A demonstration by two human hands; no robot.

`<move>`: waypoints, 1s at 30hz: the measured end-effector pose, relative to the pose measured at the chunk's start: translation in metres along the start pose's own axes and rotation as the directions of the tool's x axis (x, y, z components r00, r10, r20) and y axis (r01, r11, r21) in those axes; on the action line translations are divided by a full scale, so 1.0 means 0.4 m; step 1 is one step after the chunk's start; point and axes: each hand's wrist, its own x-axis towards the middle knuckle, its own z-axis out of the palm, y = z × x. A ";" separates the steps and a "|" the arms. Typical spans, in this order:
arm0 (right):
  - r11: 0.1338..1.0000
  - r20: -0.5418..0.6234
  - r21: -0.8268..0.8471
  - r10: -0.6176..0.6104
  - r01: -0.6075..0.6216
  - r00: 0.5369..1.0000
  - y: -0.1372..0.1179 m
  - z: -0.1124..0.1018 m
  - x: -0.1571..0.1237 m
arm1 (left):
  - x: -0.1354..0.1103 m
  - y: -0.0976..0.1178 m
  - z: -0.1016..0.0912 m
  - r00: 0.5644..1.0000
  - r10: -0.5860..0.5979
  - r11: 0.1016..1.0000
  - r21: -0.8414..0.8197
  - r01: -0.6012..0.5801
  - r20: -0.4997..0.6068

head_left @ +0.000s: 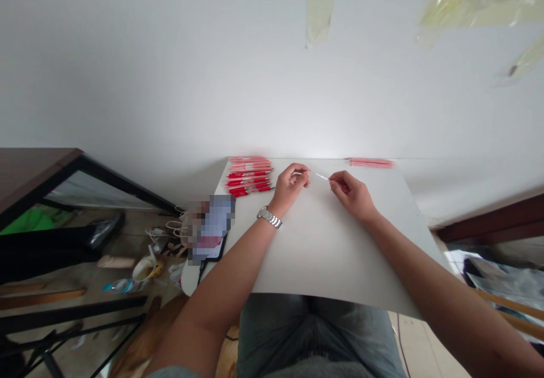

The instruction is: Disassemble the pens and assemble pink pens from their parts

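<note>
Over the white table (335,253), my right hand (352,194) pinches a thin white stick (322,177) that looks like a pen refill. Its free end points toward my left hand (292,184), a short gap away. The fingers of that left hand are curled, thumb to fingertip; anything between them is too small to make out. Left of it lies a row of red pens (249,183), with paler pink, thin pen-like pieces (249,164) lined up behind them. A small bundle of pink sticks (372,163) rests at the back right, beyond my right hand.
A phone (212,228) with a blurred screen and a cable lies at the table's left edge. The wall (272,83) rises directly behind the table. Down on the left floor are a cup (143,269), a plastic bottle (118,285) and a dark metal frame (72,313).
</note>
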 end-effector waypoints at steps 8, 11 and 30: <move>1.000 -0.019 0.000 0.016 -0.016 1.000 0.000 -0.002 0.001 | 0.001 -0.006 -0.001 0.999 -0.028 0.998 -0.054 0.026 -0.037; 1.000 -0.020 0.007 0.019 -0.019 1.000 -0.001 -0.003 0.001 | 0.000 -0.005 0.000 0.999 -0.031 0.996 -0.087 0.027 -0.038; 0.999 -0.028 0.010 0.039 -0.039 0.999 0.006 -0.005 0.002 | -0.003 -0.010 0.001 0.999 -0.022 0.994 -0.110 0.018 -0.040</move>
